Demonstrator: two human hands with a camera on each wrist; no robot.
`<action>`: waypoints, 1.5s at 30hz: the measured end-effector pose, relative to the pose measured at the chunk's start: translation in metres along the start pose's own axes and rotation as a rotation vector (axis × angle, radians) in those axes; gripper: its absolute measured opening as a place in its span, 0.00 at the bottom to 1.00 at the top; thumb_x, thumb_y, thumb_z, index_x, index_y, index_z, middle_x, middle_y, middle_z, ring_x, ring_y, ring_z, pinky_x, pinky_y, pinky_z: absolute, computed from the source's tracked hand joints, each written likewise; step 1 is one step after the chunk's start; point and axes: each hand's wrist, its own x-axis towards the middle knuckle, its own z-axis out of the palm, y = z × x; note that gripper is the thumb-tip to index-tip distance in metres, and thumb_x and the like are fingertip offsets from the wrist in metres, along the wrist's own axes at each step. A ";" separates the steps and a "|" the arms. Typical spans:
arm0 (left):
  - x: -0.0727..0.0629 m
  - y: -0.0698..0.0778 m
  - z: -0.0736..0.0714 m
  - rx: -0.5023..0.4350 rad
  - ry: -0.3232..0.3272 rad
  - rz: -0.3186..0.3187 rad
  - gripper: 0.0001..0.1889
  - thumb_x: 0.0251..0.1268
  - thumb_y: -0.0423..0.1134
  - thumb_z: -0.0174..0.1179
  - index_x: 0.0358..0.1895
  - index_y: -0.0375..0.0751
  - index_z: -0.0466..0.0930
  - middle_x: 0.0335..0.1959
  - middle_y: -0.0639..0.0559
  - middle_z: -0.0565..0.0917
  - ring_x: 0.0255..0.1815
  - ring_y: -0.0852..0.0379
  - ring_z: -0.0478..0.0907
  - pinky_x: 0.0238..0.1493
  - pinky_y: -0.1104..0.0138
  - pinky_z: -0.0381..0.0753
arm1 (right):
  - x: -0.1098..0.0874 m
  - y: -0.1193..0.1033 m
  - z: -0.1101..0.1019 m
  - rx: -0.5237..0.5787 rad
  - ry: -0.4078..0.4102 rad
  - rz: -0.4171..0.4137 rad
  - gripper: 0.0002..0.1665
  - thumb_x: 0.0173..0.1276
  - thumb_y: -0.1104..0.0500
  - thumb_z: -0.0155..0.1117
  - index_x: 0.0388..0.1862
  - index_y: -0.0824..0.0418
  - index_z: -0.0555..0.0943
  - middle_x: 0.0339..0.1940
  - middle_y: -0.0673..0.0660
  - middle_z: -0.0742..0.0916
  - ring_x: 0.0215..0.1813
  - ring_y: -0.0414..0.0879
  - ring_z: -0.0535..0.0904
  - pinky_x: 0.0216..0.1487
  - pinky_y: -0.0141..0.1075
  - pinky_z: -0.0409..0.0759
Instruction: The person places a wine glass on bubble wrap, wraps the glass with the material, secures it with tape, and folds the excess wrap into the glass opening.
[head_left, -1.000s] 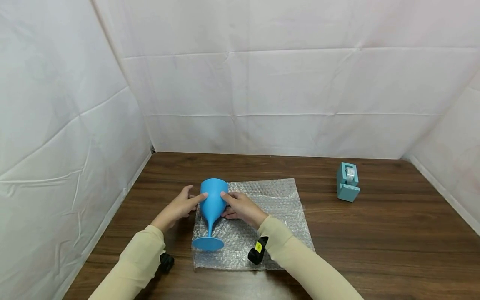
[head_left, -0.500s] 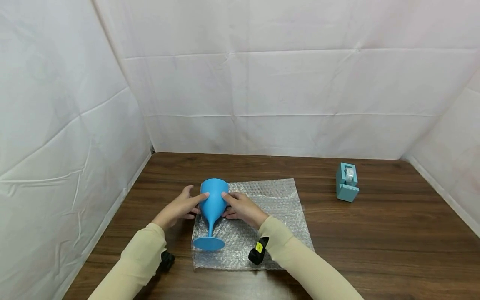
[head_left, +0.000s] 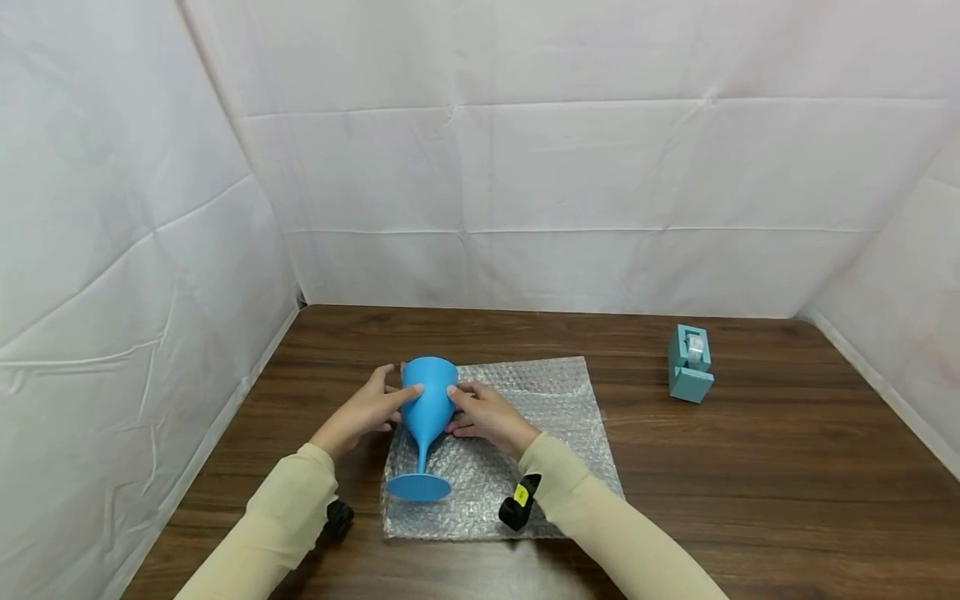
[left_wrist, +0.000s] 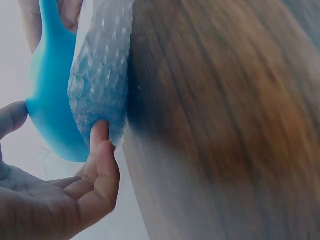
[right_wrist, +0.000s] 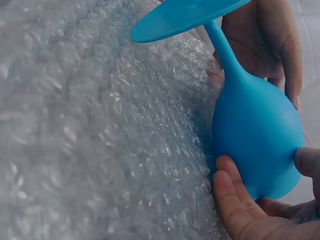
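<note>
A blue wine goblet (head_left: 430, 400) lies on the left part of a sheet of bubble wrap (head_left: 536, 400), its foot toward the person. My left hand (head_left: 367, 408) has its thumb on the bowl. In the left wrist view, curled fingertips (left_wrist: 101, 132) of that hand touch the edge of the wrap beside the bowl. On the other side, my right hand (head_left: 487, 417) grips the bowl; the right wrist view shows its thumb and fingers (right_wrist: 232, 192) around the lower bowl. Parts of the left fingers are hidden behind the goblet and wrap.
A teal tape dispenser (head_left: 690, 367) with a roll of clear tape stands at the back right of the dark wood table (head_left: 772, 450). White sheets (head_left: 570, 167) hang behind the table and at both sides.
My left hand has shifted slightly to the right, its thumb a little further onto the bowl. The right hand and the goblet stay almost where they were.
</note>
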 end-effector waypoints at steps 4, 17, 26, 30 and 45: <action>0.000 0.003 0.003 0.019 0.005 0.017 0.43 0.71 0.51 0.52 0.76 0.34 0.38 0.68 0.27 0.62 0.52 0.41 0.77 0.51 0.50 0.78 | -0.001 0.001 -0.001 0.005 0.007 -0.004 0.36 0.76 0.47 0.50 0.74 0.65 0.57 0.61 0.69 0.75 0.44 0.50 0.84 0.51 0.42 0.82; -0.002 0.010 0.008 0.057 0.027 0.069 0.37 0.75 0.46 0.48 0.76 0.33 0.39 0.65 0.27 0.66 0.58 0.36 0.76 0.55 0.49 0.77 | -0.006 0.004 -0.010 0.033 0.033 -0.034 0.34 0.76 0.52 0.52 0.74 0.64 0.57 0.62 0.70 0.74 0.45 0.52 0.84 0.51 0.43 0.82; 0.000 0.009 0.005 0.005 0.050 0.107 0.27 0.75 0.32 0.40 0.73 0.31 0.49 0.59 0.29 0.71 0.41 0.48 0.81 0.51 0.50 0.79 | -0.009 0.008 -0.016 0.041 0.044 -0.060 0.32 0.76 0.55 0.52 0.74 0.63 0.56 0.61 0.71 0.76 0.41 0.49 0.85 0.49 0.42 0.83; -0.001 0.009 0.005 -0.008 0.047 0.117 0.26 0.73 0.27 0.38 0.72 0.30 0.51 0.61 0.29 0.71 0.41 0.48 0.81 0.51 0.50 0.80 | -0.009 0.011 -0.019 0.041 0.041 -0.069 0.30 0.76 0.57 0.51 0.73 0.66 0.59 0.62 0.71 0.75 0.43 0.49 0.84 0.51 0.42 0.82; 0.003 0.009 0.013 0.097 0.106 0.166 0.29 0.65 0.25 0.56 0.69 0.33 0.60 0.58 0.34 0.75 0.48 0.45 0.80 0.52 0.52 0.78 | -0.012 0.016 -0.027 0.020 0.030 -0.057 0.28 0.77 0.61 0.47 0.72 0.71 0.60 0.57 0.70 0.78 0.42 0.45 0.82 0.51 0.39 0.82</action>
